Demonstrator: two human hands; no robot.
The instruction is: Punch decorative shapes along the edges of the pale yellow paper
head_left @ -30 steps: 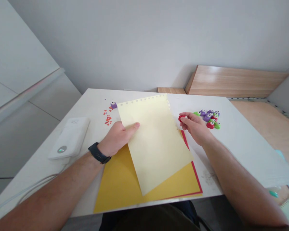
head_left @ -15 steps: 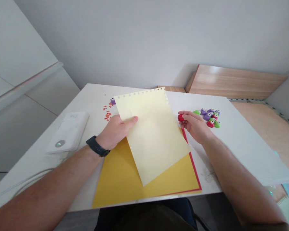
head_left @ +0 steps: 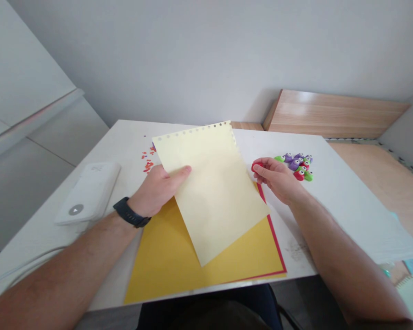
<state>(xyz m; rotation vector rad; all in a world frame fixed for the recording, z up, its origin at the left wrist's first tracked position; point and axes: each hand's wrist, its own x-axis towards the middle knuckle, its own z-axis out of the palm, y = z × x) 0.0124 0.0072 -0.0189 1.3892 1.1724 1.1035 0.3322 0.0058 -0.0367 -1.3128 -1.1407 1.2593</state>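
The left grip [head_left: 157, 190] pinches a pale yellow sheet [head_left: 216, 206] above yellow card [head_left: 179, 261], while the right grip [head_left: 278, 179], just beside the sheet's punched edge [head_left: 234, 140], pinches a small red punch [head_left: 257, 167].

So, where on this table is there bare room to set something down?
The white tabletop is bare right of the right hand, below the craft punches. It is crowded at the left hand, between the red paper bits and the white corded device.
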